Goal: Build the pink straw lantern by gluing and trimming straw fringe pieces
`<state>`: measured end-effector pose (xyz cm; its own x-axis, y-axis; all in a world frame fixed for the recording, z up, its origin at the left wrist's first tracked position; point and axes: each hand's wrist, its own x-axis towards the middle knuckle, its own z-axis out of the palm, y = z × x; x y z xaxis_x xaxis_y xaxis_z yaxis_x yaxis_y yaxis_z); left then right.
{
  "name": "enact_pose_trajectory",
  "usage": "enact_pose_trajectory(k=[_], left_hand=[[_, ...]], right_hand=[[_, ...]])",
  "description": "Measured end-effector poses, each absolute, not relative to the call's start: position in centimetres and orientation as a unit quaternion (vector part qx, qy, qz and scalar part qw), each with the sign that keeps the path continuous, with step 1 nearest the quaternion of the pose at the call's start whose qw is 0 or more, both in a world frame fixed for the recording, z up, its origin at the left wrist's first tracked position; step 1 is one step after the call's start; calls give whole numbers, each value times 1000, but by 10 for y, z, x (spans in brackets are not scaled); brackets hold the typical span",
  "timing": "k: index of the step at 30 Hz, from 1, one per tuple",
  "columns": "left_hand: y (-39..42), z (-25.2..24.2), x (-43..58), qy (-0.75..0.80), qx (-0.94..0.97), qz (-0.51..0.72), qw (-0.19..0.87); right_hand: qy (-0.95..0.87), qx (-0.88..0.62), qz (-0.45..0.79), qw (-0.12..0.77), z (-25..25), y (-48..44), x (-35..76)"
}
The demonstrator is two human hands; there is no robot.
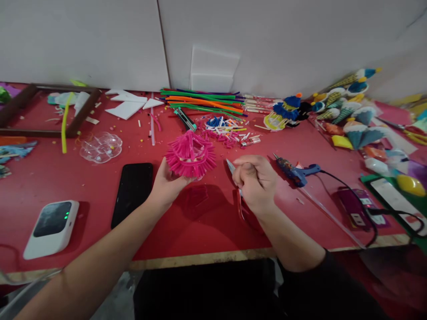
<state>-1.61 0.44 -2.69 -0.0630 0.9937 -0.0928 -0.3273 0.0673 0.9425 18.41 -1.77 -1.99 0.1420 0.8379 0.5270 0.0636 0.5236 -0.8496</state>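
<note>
My left hand [168,184] is closed round the lower side of a bright pink fringed craft piece [191,155], made of pipe-cleaner-like strips in round tiers with a pointed top. It is held above the red table. To the right, my right hand [255,182] is closed, thumb pressed against curled fingers; whatever it may pinch is too small or hidden to make out. Beneath that hand are red-handled scissors [240,209], blades pointing away to the left, partly covered by the hand. I cannot tell whether the hand touches them.
A glue gun [295,171] with its cord lies right of my hands. A black phone [132,193] and a white device [51,229] lie left. Behind are a utility knife [184,119], cut pipe-cleaner bits [223,129], long pipe cleaners [203,102] and a blue fringed figure [288,109].
</note>
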Motion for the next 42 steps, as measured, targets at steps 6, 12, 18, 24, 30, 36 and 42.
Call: enact_pose_trajectory(k=[6,12,18,24,30,36,42], left_hand=[[4,-27,-16,459,364,581,565],[7,-26,-15,462,346,574,581],[5,-29,-15,455,348,581,578],[4,-31,-16,450,363,576,578],[4,-30,-16,455,364,572,577],[2,-31,-17,458,368,563,581],[-1,-29,-17,444,378,523,622]], right_hand=[[-518,-351,441,644,-14,-11,180],[-492,-341,512,615,-6,-11,187],[-515,-309,518,609,-8,-9,193],[-534,-353,436,632,-7,-12,195],[-556,-370,356,654,-10,-9,201],[-531,-385,360,663,-7,-11,198],[-533,-365,385,659,-6,-14,193]])
